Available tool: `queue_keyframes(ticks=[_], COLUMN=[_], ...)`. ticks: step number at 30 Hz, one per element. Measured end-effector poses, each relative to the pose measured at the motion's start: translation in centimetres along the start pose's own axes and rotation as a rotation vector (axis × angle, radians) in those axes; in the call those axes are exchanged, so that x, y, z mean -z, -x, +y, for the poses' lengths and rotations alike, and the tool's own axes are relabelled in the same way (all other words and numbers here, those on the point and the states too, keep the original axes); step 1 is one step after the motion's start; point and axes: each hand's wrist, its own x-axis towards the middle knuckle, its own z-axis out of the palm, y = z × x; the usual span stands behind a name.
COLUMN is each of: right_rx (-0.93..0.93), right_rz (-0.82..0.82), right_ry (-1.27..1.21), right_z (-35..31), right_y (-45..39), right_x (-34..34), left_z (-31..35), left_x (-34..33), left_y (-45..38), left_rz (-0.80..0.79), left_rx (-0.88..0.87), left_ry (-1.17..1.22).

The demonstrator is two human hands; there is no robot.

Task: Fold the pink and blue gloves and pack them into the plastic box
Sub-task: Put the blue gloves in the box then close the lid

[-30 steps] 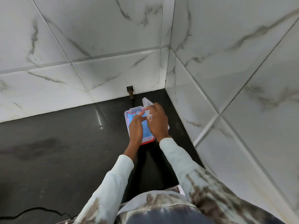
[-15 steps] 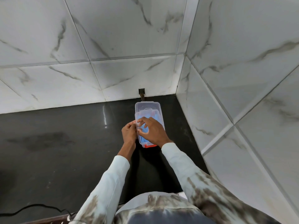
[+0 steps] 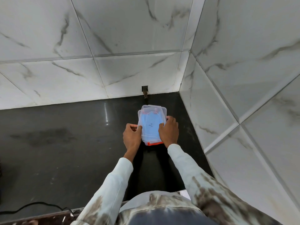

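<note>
Where black counter (image 3: 65, 143) meets marble-tiled corner walls (image 3: 113, 46), left hand (image 3: 131, 137) and right hand (image 3: 168, 132) grip lidded plastic box (image 3: 152, 114); blue gloves (image 3: 150, 125) inside; cable (image 3: 32, 206) at near edge.

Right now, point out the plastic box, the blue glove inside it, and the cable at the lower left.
plastic box (image 3: 162, 109): head view, far right corner of its clear lid.
blue glove (image 3: 150, 123): head view, middle of the blue patch under the lid.
cable (image 3: 37, 203): head view, top of its black curve.
</note>
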Motion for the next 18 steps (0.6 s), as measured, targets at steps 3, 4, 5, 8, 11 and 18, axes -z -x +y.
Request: queue_keyframes(ticks=[3, 4, 5, 8, 11, 18], right_rx=[0.045, 0.063, 0.078, 0.108, 0.111, 0.076], right_rz=[-0.019, -0.022, -0.028, -0.043, -0.044, 0.000], right_ry=[-0.014, 0.004, 0.024, 0.050, 0.026, -0.081], right_z=[0.3, 0.3, 0.3, 0.6, 0.8, 1.0], right_y=[0.0, 0.0, -0.1, -0.3, -0.5, -0.7], right_x=[-0.2, -0.2, -0.2, -0.1, -0.1, -0.2], left_z=[0.0, 0.0, -0.1, -0.1, -0.2, -0.3], left_x=[-0.3, -0.4, -0.5, -0.6, -0.5, -0.5], left_y=[0.6, 0.8, 1.0, 1.3, 1.3, 1.2], left_rz=[0.017, 0.022, 0.026, 0.031, 0.020, -0.019], left_rx=[-0.039, -0.053, -0.066, -0.090, -0.113, -0.134], left_ry=[-0.081, -0.100, -0.116, -0.136, -0.112, -0.051])
